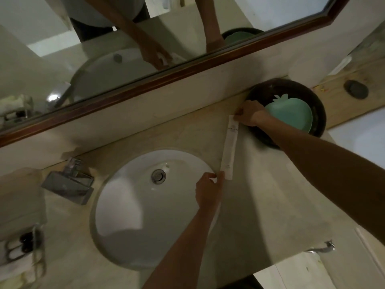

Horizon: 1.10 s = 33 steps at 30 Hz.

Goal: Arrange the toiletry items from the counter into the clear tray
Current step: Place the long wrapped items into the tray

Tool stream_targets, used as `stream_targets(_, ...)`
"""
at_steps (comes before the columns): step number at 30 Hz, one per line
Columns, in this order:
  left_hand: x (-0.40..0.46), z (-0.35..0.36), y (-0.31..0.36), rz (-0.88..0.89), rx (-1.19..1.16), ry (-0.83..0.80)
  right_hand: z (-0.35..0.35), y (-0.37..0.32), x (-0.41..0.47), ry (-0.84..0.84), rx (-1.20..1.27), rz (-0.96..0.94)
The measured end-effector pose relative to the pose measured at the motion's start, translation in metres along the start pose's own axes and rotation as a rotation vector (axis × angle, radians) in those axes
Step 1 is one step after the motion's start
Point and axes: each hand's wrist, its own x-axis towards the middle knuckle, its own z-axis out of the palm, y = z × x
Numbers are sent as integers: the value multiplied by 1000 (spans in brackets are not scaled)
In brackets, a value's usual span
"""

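Observation:
A long white paper toiletry packet [229, 149] lies on the beige counter [270, 195] just right of the sink. My left hand [208, 189] pinches its near end with thumb and fingers. My right hand [248, 113] grips its far end, beside the dark round tray. The packet is stretched straight between both hands. A clear tray [23, 253] with small items, scissors among them, sits at the far left edge of the counter.
A white oval sink [129, 205] with a metal drain fills the middle. A chrome faucet [68, 180] stands to its left. A dark round tray [312, 105] holding a green leaf-shaped dish [291, 115] sits at the back right. A wood-framed mirror [187, 67] runs behind.

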Motion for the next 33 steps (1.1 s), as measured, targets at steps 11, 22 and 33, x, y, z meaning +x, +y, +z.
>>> stream_targets(11, 3, -4, -5, 9, -35, -8, 13, -1, -18, 95, 177, 78)
stream_targets(22, -25, -183, -127, 52, -208, 229, 107, -108, -157, 191, 597, 128)
stream_targets(33, -53, -427, -362, -132, -299, 573, 249, -367, -313, -72, 696, -92)
